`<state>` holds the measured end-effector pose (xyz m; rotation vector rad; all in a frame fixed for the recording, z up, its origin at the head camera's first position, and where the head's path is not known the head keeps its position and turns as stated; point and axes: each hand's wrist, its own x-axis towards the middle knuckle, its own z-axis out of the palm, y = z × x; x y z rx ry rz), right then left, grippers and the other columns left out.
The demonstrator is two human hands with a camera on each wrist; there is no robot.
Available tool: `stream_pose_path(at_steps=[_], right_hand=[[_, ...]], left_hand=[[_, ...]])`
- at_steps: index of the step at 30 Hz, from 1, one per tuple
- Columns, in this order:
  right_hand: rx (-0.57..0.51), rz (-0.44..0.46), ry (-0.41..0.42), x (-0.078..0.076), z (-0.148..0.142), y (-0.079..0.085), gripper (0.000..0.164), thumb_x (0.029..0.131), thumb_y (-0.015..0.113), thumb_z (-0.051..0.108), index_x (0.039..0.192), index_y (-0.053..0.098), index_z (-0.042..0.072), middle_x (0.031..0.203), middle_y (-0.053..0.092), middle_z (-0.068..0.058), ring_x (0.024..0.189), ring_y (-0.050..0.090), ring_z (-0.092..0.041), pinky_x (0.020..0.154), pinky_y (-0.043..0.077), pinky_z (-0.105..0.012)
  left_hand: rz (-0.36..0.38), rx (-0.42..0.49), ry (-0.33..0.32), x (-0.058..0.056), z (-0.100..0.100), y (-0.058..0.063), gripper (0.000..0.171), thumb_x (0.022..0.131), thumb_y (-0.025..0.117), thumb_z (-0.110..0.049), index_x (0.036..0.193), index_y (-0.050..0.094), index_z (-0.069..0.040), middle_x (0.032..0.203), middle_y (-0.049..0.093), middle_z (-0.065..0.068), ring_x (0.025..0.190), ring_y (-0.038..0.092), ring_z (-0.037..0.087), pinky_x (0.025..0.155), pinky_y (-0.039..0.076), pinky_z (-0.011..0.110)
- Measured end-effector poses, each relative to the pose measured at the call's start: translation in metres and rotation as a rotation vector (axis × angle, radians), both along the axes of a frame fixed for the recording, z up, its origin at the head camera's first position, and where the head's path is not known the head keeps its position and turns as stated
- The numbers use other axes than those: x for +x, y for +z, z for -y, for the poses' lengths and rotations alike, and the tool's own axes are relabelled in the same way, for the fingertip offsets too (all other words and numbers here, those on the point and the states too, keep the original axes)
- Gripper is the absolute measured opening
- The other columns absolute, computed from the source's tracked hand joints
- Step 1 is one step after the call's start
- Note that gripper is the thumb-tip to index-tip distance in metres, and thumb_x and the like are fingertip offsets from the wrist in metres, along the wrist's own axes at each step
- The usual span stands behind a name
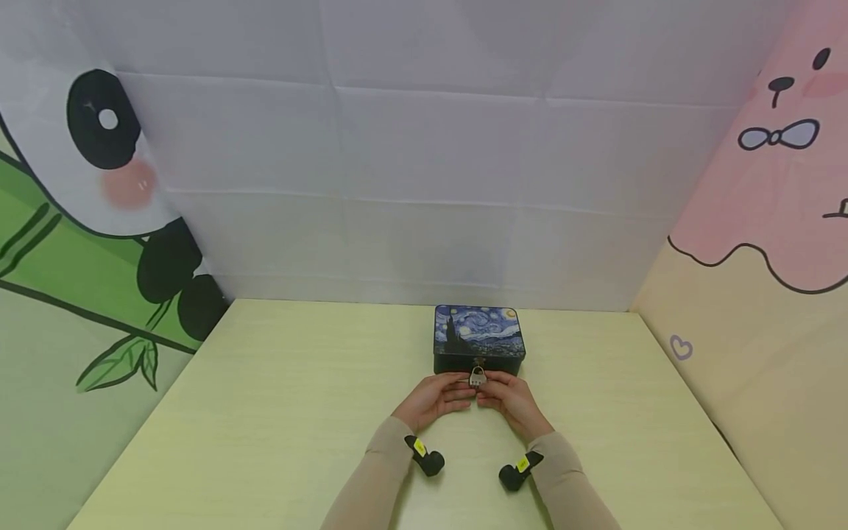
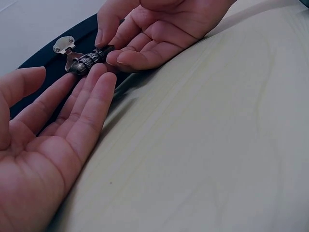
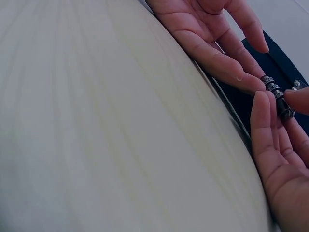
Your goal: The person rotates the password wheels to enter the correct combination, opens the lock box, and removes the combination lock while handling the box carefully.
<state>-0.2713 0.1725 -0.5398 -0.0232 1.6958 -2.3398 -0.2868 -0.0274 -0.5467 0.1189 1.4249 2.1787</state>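
A small rectangular tin box (image 1: pixel 478 331) with a swirling blue night-sky picture on its lid sits near the table's far edge, lid down. From its front clasp (image 2: pixel 64 45) hangs a silver combination padlock (image 1: pixel 478 377), its number dials (image 2: pixel 88 61) turned upward in the left wrist view. My left hand (image 1: pixel 437 397) supports the lock's left end on nearly straight fingertips, its thumb raised away. My right hand (image 1: pixel 513 401) pinches the other end between thumb and fingers. Both palms face up in the left wrist view.
The pale wooden table (image 1: pixel 298 390) stretches around the box. A white cloth wall (image 1: pixel 424 243) stands behind it, with cartoon-printed panels at left and right. Black wrist cameras (image 1: pixel 427 458) sit on both sleeves.
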Motion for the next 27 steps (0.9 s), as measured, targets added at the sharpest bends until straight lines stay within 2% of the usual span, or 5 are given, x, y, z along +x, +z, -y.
stream_pose_path(at_steps=[14, 27], right_hand=[[0.002, 0.012, -0.022, 0.0001, 0.0005, -0.0007, 0.044, 0.096, 0.054, -0.009, 0.136, 0.039, -0.023, 0.095, 0.067, -0.005, 0.077, 0.068, -0.013, 0.074, 0.060, -0.026], [0.018, 0.019, -0.024, 0.0012, 0.0012, 0.0016, 0.045, 0.097, 0.054, -0.008, 0.136, 0.039, -0.023, 0.095, 0.067, -0.005, 0.076, 0.068, -0.012, 0.073, 0.059, -0.025]], left_hand=[[0.005, 0.006, -0.004, -0.0005, -0.0001, 0.0005, 0.040, 0.108, 0.042, -0.013, 0.139, 0.047, 0.011, 0.112, 0.069, 0.014, 0.106, 0.066, 0.022, 0.094, 0.055, 0.040], [0.005, -0.005, 0.013, 0.0035, -0.0011, 0.0057, 0.038, 0.105, 0.050, -0.010, 0.138, 0.051, 0.010, 0.114, 0.069, 0.015, 0.105, 0.067, 0.023, 0.092, 0.056, 0.039]])
